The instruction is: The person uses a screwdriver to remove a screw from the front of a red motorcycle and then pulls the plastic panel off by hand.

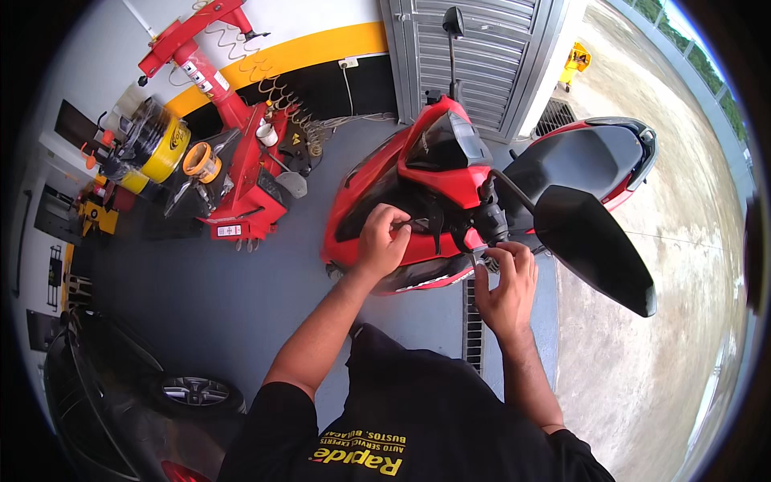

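Left grip [384,247] and right grip [509,291], grasp impossible to tell, work at the red scooter [440,173]; black mirror [590,245] at the right one's two o'clock.

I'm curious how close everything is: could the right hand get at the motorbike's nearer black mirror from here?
Probably yes: the right hand is near the black handlebar grip, and the nearer mirror sticks out to its right, with nothing visible between hand and mirror.

left fingers [395,215]: bent over red scooter [451,178] | right fingers [514,251]: curled beside handlebar grip [488,218] | dark car [96,386]: left
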A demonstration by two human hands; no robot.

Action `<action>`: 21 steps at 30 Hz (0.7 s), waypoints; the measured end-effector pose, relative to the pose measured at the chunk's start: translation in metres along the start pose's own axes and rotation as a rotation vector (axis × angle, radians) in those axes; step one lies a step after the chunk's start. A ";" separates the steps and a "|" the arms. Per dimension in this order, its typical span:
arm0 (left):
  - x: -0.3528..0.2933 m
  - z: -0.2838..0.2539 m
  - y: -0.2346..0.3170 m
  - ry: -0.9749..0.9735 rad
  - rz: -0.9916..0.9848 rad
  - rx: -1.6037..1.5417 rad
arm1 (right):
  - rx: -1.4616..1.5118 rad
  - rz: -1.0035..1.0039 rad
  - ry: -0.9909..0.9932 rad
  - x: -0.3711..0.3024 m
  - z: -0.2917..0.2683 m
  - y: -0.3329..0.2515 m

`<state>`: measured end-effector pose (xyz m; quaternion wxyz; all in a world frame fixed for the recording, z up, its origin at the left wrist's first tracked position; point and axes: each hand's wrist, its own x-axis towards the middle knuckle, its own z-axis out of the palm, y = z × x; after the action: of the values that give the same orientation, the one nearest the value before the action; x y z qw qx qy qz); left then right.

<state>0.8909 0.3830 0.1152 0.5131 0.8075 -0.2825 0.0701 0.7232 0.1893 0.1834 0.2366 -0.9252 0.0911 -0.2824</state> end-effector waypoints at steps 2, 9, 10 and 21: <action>0.035 -0.036 -0.052 -0.039 0.096 0.057 | -0.026 -0.099 0.019 -0.004 0.023 -0.028; 0.102 -0.063 -0.138 -0.385 0.393 0.063 | -0.225 0.145 -0.167 -0.004 0.148 -0.089; 0.105 -0.064 -0.139 -0.422 0.434 0.052 | -0.327 0.192 -0.139 -0.001 0.158 -0.096; 0.130 0.003 -0.127 -0.765 0.958 0.027 | -0.724 0.364 0.048 0.043 0.248 0.004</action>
<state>1.0657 0.3699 0.0656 0.2765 0.5653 -0.7771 0.0018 0.8983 0.2688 0.0217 -0.0603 -0.9107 0.3523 -0.2070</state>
